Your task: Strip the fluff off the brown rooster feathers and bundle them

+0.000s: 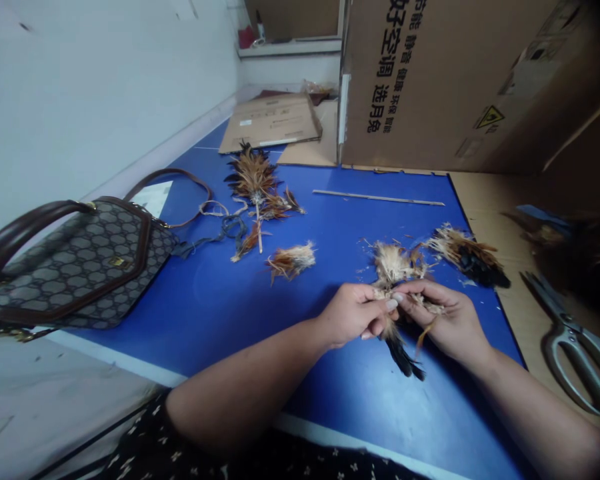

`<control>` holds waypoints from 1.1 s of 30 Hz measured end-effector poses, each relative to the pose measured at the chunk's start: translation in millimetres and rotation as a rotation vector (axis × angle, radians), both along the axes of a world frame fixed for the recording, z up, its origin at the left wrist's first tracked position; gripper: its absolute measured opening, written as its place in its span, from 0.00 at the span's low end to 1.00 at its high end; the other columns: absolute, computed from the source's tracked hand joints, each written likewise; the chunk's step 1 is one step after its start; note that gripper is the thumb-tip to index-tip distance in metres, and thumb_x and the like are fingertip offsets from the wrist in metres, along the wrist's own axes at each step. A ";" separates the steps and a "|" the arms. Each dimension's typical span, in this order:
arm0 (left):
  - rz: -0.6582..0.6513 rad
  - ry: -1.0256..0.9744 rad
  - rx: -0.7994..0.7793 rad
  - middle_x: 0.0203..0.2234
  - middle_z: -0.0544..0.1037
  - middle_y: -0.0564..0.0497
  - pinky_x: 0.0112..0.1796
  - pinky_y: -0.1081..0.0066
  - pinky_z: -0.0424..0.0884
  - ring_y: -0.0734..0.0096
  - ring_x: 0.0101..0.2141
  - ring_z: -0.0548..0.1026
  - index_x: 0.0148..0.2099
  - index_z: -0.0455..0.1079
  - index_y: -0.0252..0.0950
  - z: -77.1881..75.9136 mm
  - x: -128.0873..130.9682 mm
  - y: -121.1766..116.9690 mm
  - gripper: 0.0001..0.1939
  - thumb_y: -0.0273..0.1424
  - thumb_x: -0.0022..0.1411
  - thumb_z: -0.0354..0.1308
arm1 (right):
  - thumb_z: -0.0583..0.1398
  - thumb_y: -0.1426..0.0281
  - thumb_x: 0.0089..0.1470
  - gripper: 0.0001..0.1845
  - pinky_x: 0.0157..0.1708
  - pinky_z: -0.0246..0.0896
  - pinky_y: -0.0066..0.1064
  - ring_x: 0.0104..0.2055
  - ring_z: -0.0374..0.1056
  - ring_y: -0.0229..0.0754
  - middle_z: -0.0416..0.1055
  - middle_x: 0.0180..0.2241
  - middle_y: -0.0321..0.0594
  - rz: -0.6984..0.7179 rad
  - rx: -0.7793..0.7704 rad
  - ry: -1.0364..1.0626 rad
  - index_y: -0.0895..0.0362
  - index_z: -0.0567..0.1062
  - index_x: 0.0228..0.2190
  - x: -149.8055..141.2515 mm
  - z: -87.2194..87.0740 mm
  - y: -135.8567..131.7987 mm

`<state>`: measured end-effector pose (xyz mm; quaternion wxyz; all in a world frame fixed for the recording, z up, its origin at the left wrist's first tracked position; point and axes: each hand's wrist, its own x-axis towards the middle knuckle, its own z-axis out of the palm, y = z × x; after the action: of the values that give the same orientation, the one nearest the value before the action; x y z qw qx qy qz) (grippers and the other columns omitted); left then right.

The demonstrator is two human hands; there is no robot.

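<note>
My left hand [356, 311] pinches a small bunch of feathers [401, 353], whose dark tips hang down toward me. Fingertips of my right hand [445, 319] meet the left ones at the pale quill end, and a few light feathers [429, 305] lie within its curled fingers. Just beyond both hands is a fluffy beige feather pile [392, 262] with loose bits around it. To its right lies a bunch of pale and black feathers [467, 257]. On the left are a smaller brown-and-cream bunch [293, 261] and a feather duster [253, 175] on a thin stick.
A patterned handbag [90, 260] stands at the left of the blue table [220, 280]. Large scissors [573, 337] lie on cardboard at the right. A thin stick [379, 197] lies farther back, before a big cardboard box [445, 87] and a flattened carton [273, 120].
</note>
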<state>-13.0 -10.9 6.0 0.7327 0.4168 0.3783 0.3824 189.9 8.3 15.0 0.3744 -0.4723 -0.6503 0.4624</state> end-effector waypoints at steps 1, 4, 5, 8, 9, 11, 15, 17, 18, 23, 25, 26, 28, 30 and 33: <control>0.007 0.001 -0.001 0.14 0.69 0.57 0.15 0.75 0.50 0.82 0.12 0.59 0.36 0.74 0.31 0.1 0.1 -0.1 0.24 0.50 0.62 0.68 | 0.71 0.55 0.58 0.15 0.36 0.73 0.33 0.32 0.77 0.43 0.83 0.32 0.42 -0.003 -0.005 0.000 0.53 0.84 0.39 -0.9 1.0 -0.4; 0.047 -0.010 -0.008 0.14 0.69 0.57 0.15 0.75 0.50 0.83 0.12 0.58 0.35 0.72 0.32 -0.2 1.1 -0.5 0.24 0.50 0.60 0.69 | 0.70 0.54 0.59 0.16 0.34 0.72 0.32 0.31 0.76 0.42 0.81 0.31 0.41 -0.008 -0.033 0.001 0.53 0.83 0.39 -4.5 6.2 -1.4; 0.065 -0.016 -0.008 0.14 0.69 0.57 0.16 0.75 0.50 0.83 0.12 0.58 0.35 0.72 0.32 -0.4 1.5 -0.4 0.25 0.50 0.61 0.69 | 0.69 0.54 0.59 0.17 0.34 0.72 0.31 0.31 0.76 0.42 0.81 0.31 0.41 -0.003 -0.047 0.005 0.54 0.82 0.40 -5.5 8.4 -1.5; 0.116 -0.017 -0.003 0.15 0.69 0.57 0.16 0.76 0.50 0.83 0.12 0.59 0.36 0.73 0.31 -1.0 2.2 0.4 0.24 0.49 0.62 0.68 | 0.69 0.53 0.60 0.20 0.34 0.73 0.31 0.32 0.76 0.43 0.80 0.33 0.40 0.032 -0.080 0.032 0.53 0.78 0.45 -6.5 14.3 -1.4; 0.128 -0.016 -0.001 0.15 0.69 0.57 0.16 0.76 0.50 0.83 0.12 0.59 0.37 0.74 0.30 -0.9 2.3 0.9 0.23 0.49 0.63 0.68 | 0.69 0.52 0.60 0.21 0.35 0.74 0.32 0.34 0.77 0.44 0.80 0.34 0.41 0.047 -0.082 0.045 0.53 0.77 0.47 -6.3 15.7 -1.4; 0.145 -0.016 -0.001 0.15 0.69 0.57 0.16 0.76 0.50 0.83 0.12 0.59 0.39 0.75 0.30 -0.6 2.4 1.8 0.23 0.48 0.64 0.67 | 0.68 0.52 0.60 0.23 0.39 0.76 0.35 0.37 0.78 0.46 0.81 0.37 0.42 0.079 -0.070 0.069 0.52 0.74 0.49 -5.4 17.1 -1.4; 0.182 -0.023 -0.010 0.15 0.70 0.57 0.16 0.76 0.51 0.83 0.12 0.59 0.37 0.75 0.30 -0.3 2.8 2.4 0.23 0.48 0.63 0.67 | 0.66 0.52 0.63 0.19 0.37 0.74 0.36 0.34 0.75 0.45 0.80 0.33 0.41 0.098 -0.042 0.060 0.52 0.75 0.46 -5.8 15.3 -2.3; 0.193 -0.028 -0.017 0.15 0.70 0.56 0.16 0.76 0.51 0.82 0.12 0.60 0.36 0.74 0.31 -0.7 3.1 2.3 0.22 0.48 0.63 0.67 | 0.65 0.51 0.64 0.18 0.34 0.72 0.35 0.30 0.73 0.43 0.78 0.29 0.39 0.070 -0.021 0.033 0.52 0.76 0.42 -7.1 13.2 -2.6; 0.193 -0.030 -0.021 0.15 0.70 0.56 0.16 0.76 0.51 0.82 0.12 0.60 0.37 0.74 0.31 -0.9 3.3 2.3 0.22 0.48 0.63 0.67 | 0.65 0.51 0.64 0.18 0.33 0.71 0.35 0.29 0.72 0.42 0.78 0.28 0.39 0.052 -0.009 0.022 0.53 0.76 0.41 -7.6 12.1 -2.5; 0.200 -0.031 -0.019 0.15 0.69 0.57 0.17 0.76 0.52 0.82 0.13 0.60 0.37 0.73 0.31 -0.8 3.7 2.0 0.23 0.49 0.62 0.68 | 0.65 0.51 0.65 0.18 0.30 0.67 0.32 0.26 0.68 0.39 0.75 0.25 0.37 0.013 0.004 0.012 0.54 0.77 0.38 -8.6 6.0 -1.2; 0.201 -0.035 -0.017 0.15 0.69 0.57 0.17 0.76 0.52 0.82 0.13 0.60 0.37 0.73 0.31 -0.6 3.8 1.9 0.24 0.49 0.61 0.69 | 0.65 0.51 0.65 0.19 0.28 0.65 0.31 0.25 0.66 0.38 0.74 0.23 0.36 -0.012 -0.005 0.026 0.54 0.76 0.38 -8.7 3.8 -0.9; 0.200 -0.037 -0.015 0.15 0.69 0.57 0.17 0.75 0.52 0.82 0.13 0.60 0.37 0.73 0.31 -0.5 3.8 1.9 0.24 0.50 0.61 0.69 | 0.65 0.51 0.65 0.19 0.27 0.63 0.30 0.24 0.66 0.38 0.73 0.22 0.35 -0.027 -0.011 0.032 0.55 0.76 0.38 -9.0 2.9 -1.1; 0.199 -0.043 -0.011 0.15 0.69 0.57 0.17 0.75 0.53 0.82 0.13 0.60 0.37 0.73 0.31 -0.9 4.1 1.8 0.24 0.49 0.61 0.69 | 0.65 0.50 0.64 0.20 0.25 0.61 0.29 0.22 0.64 0.36 0.72 0.21 0.34 -0.044 -0.026 0.039 0.55 0.75 0.38 -10.0 1.8 -1.8; 0.201 -0.048 -0.005 0.15 0.69 0.57 0.17 0.75 0.53 0.82 0.14 0.60 0.36 0.72 0.32 -1.6 4.4 1.8 0.24 0.49 0.61 0.69 | 0.66 0.49 0.63 0.21 0.23 0.60 0.28 0.21 0.63 0.36 0.71 0.21 0.34 -0.045 -0.044 0.036 0.56 0.76 0.37 -11.3 1.8 -2.9; 0.201 -0.052 0.001 0.16 0.69 0.57 0.17 0.75 0.54 0.82 0.14 0.60 0.34 0.71 0.32 -1.8 4.8 1.5 0.23 0.49 0.61 0.70 | 0.66 0.49 0.62 0.22 0.23 0.60 0.27 0.21 0.63 0.36 0.72 0.20 0.35 -0.044 -0.044 0.002 0.56 0.77 0.35 -12.7 3.0 -4.4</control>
<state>-8.1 -9.4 4.1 0.7002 0.3670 0.3987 0.4649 177.2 3.9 18.0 0.3746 -0.4943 -0.6291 0.4686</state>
